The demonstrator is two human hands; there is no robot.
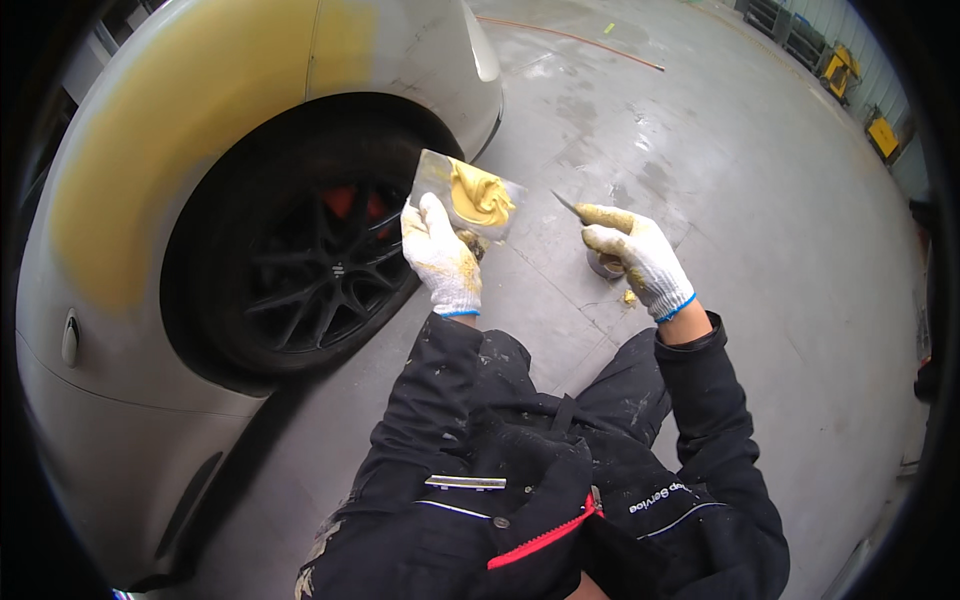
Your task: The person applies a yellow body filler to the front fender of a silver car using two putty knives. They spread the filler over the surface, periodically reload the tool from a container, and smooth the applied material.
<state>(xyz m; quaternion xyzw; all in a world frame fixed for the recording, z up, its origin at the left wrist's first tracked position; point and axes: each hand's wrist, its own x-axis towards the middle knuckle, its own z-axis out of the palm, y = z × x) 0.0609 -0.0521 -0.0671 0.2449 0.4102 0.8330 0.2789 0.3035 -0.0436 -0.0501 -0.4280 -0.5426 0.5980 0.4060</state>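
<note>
My left hand (440,257), in a stained white knit glove, grips a flat metal plate (432,178) by its near left edge. A thick swirl of yellow putty (482,196) lies on the plate. To the right, apart from the plate, my gloved right hand (638,254) is closed on a thin putty spreader (566,204), seen nearly edge-on and pointing up and left. Yellow smears cover the glove's fingers. Partly hidden behind that hand, a small round can (603,264) stands on the floor.
Close on my left is a pale car body (110,365) with a broad yellow patch (130,170) around the wheel arch and a black wheel (335,265). A yellow crumb (629,297) and an orange hose (580,38) lie on the grey floor. Yellow equipment (840,72) stands along the far right wall.
</note>
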